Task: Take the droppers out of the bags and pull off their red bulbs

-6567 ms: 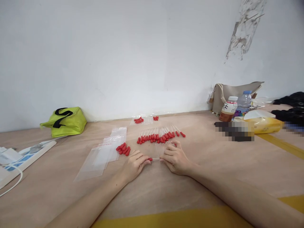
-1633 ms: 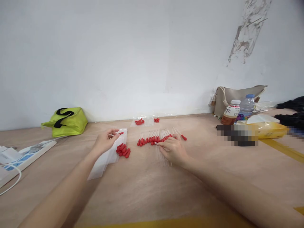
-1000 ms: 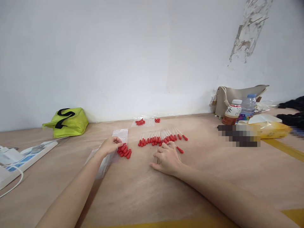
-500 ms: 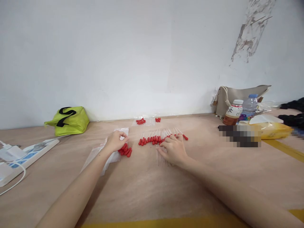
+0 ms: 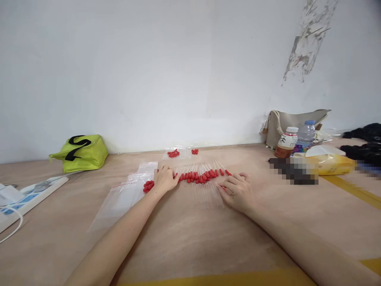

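A row of glass droppers with red rubber bulbs (image 5: 202, 176) lies across the middle of the table, glass tips pointing to the wall. My left hand (image 5: 165, 178) rests over the row's left end, fingers stretched forward and down, covering a few bulbs. Close by its wrist is a small heap of loose red bulbs (image 5: 148, 186). Bare glass tubes (image 5: 205, 194) lie in front of the row. Just right of them, my right hand (image 5: 236, 191) is closed, with a bit of a red rubber bulb showing between thumb and fingers.
Clear zip bags (image 5: 116, 200) lie left of my left hand. Against the wall is a bag with red bulbs (image 5: 173, 153). A green bag (image 5: 86, 153) and power strip (image 5: 32, 200) stand left; bottles (image 5: 286, 143), a beige bag (image 5: 272, 127) and yellow tissue pack (image 5: 333, 165) stand right.
My left hand has moved right, from the loose bulb heap to the left end of the dropper row. My right hand has shifted right, off the glass tubes, uncovering the row's right end.
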Demonstrator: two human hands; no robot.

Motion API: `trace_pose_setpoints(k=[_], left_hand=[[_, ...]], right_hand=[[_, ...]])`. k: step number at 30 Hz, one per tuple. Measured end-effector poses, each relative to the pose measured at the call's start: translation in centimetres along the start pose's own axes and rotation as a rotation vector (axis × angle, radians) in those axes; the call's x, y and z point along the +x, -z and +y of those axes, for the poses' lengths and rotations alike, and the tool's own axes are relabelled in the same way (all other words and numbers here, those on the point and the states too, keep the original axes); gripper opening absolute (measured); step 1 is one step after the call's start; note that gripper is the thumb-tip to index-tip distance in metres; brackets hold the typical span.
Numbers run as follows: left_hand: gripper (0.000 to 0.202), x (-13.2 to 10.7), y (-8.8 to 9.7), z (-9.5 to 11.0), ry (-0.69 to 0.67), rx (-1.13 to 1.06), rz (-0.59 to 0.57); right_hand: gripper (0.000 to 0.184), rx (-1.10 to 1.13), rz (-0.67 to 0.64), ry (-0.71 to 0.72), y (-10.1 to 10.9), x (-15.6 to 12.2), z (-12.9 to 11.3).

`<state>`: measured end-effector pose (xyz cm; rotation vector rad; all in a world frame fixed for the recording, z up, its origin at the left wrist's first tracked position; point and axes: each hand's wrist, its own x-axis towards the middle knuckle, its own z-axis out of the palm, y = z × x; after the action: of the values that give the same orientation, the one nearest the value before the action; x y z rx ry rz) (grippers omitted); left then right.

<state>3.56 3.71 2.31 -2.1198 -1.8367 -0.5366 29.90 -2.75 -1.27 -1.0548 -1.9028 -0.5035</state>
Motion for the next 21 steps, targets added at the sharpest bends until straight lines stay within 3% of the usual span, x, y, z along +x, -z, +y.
trace_pose_setpoints(k=[6, 9, 14, 18, 21], left_hand=[[0.029, -2.2, 1.8, -0.1, -0.027, -0.033, 0.144], [0.024, -5.0, 2.9, -0.8, -0.219, -0.140, 0.243], [0.012, -9.3, 2.9, -0.6, -0.491, -0.234, 0.323], [0.007, -9.9, 2.4, 0.2, -0.591, -0.245, 0.402], [0.004, -9.8, 2.3, 0.4, -0.617, -0.245, 0.449]], right_hand=[[0.018, 0.022, -0.018, -0.051, 0.0, -0.1, 0.2], [0.018, 0.061, -0.013, -0.054, 0.0, 0.1, -0.2], [0.053, 0.132, -0.097, 0.108, 0.4, 0.7, -2.2], [0.041, 0.151, -0.140, 0.256, 0.4, 0.5, -3.8], [0.033, 0.155, -0.131, 0.280, -0.3, 0.0, -4.3]])
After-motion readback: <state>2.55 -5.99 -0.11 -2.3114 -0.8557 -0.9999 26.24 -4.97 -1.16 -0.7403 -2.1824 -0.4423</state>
